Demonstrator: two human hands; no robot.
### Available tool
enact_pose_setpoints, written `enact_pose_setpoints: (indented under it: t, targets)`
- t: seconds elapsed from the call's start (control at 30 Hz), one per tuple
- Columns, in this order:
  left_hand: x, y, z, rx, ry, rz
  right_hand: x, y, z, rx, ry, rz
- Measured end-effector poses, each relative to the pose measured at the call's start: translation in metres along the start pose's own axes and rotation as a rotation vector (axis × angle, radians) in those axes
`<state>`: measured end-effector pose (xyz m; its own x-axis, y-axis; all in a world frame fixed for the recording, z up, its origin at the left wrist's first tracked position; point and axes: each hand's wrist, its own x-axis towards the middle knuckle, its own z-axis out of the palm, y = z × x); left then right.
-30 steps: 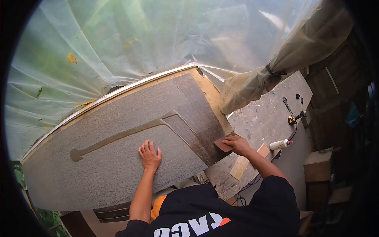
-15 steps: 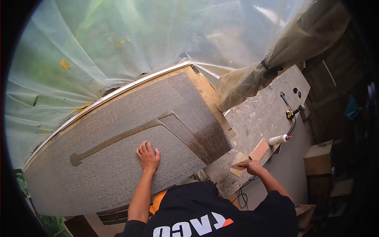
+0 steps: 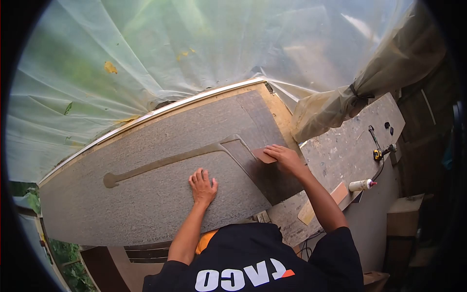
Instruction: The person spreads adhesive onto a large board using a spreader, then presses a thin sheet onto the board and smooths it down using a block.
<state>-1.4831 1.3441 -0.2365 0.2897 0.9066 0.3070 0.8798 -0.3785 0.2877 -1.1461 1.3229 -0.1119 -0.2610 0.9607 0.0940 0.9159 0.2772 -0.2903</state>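
My left hand point(image 3: 203, 188) lies with its fingers spread on the large grey speckled panel point(image 3: 146, 214). My right hand point(image 3: 283, 156) grips a thin reddish-brown flat piece point(image 3: 264, 156) by its edge. That piece rests at the dark right part of the panel, beside the end of a long smooth groove point(image 3: 170, 164). The groove runs from a rounded end at the left, bends near the panel's upper middle and splits into narrow strips towards the right.
On the workbench point(image 3: 335, 151) at the right are a white bottle with a red tip point(image 3: 361, 185), a yellow and black power tool point(image 3: 383, 153), and a pinkish wooden strip point(image 3: 339, 192). Plastic sheeting point(image 3: 209, 44) hangs behind the panel. Boxes point(image 3: 404, 216) stand at the lower right.
My right hand has moved from the bench up and left onto the panel, with the flat piece in it. My left hand stays on the panel. The whole view has shifted slightly.
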Motion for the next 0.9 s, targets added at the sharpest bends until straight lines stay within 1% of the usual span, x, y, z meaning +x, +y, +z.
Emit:
enact_pose_setpoints:
  t: [0.03, 0.1, 0.17, 0.23, 0.3, 0.37, 0.43, 0.47, 0.63, 0.7, 0.77, 0.9]
  targets:
    - [0.000, 0.001, 0.000, -0.011, 0.001, 0.005, 0.024, 0.000, 0.010, 0.002, -0.007, -0.023]
    - [0.000, 0.001, 0.000, -0.009, 0.013, -0.021, 0.069, -0.003, 0.025, -0.108, -0.035, -0.254]
    - [0.001, 0.001, -0.002, -0.040, 0.000, 0.001, 0.102, -0.008, 0.033, -0.124, -0.081, -0.340]
    - [0.001, 0.000, -0.004, -0.044, 0.001, -0.022, 0.127, -0.011, 0.041, -0.168, -0.123, -0.440]
    - [0.002, 0.002, -0.006, -0.058, -0.004, -0.006, 0.143, -0.003, 0.055, -0.177, -0.232, -0.454]
    - [0.002, 0.002, -0.006, -0.066, -0.013, -0.014, 0.141, 0.006, 0.062, -0.144, -0.270, -0.416]
    - [0.000, 0.001, -0.001, -0.040, 0.014, -0.006, 0.125, 0.010, 0.053, -0.127, -0.334, -0.323]
    - [-0.001, 0.002, 0.000, -0.054, -0.003, -0.010, 0.112, 0.013, 0.049, -0.124, -0.353, -0.312]
    - [0.003, 0.001, -0.002, -0.057, 0.027, 0.000, 0.019, 0.024, 0.028, -0.116, -0.388, -0.207]
    - [0.001, 0.001, -0.002, -0.054, 0.027, 0.011, -0.029, 0.016, 0.025, -0.091, -0.313, -0.202]
    - [0.000, 0.001, 0.000, -0.032, 0.033, 0.009, -0.070, 0.001, 0.018, -0.092, -0.286, -0.167]
    - [0.000, 0.001, 0.001, -0.008, 0.031, 0.018, -0.133, -0.025, 0.009, -0.102, -0.330, -0.046]
